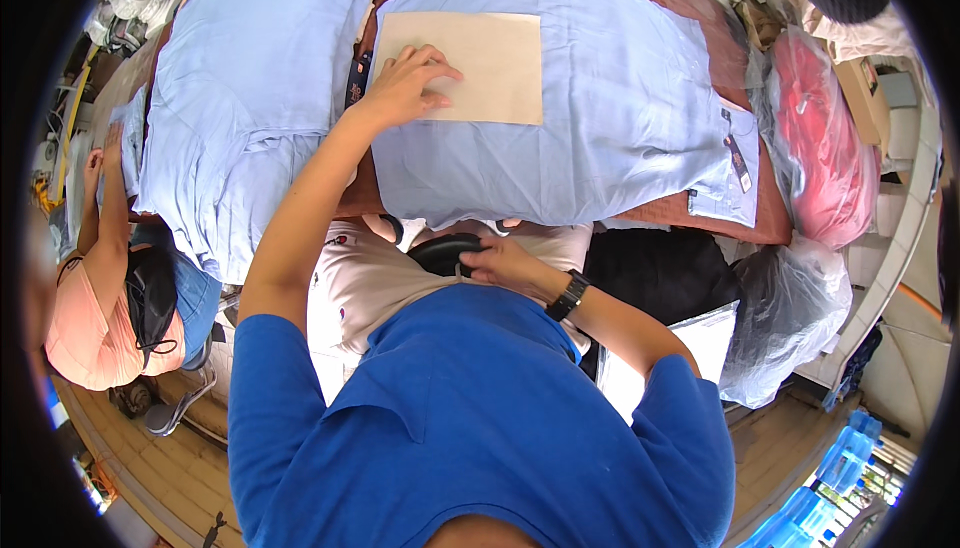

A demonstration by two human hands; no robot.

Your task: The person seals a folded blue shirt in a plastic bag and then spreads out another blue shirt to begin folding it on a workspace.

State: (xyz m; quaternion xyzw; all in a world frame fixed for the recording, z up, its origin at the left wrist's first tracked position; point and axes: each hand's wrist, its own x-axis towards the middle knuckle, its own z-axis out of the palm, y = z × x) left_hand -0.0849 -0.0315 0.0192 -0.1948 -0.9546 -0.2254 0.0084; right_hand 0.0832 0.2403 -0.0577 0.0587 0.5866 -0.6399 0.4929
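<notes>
Left hand (408,83) flat, fingers spread and released, pressing the left part of a tan cardboard sheet (480,63). Cardboard sheet lying on the back of a light blue shirt (600,118), spread face down over a brown table (735,73). Right hand (500,263) drawn in close to the waist, fingers curled on a black rounded object (440,251) at the near table edge; full grasp or mere touch, cannot tell. Black watch (567,295) on the right wrist. Second pile of light blue shirts (240,78) just left of the first, draped over the table edge. Dark tag (738,160) resting on the right side of the spread shirt. Red goods in a clear plastic bag (820,138) to the far right, another clear bag (790,313) below it. Another person in an orange top (80,333) at the far left, one hand (94,163) on the left pile.
</notes>
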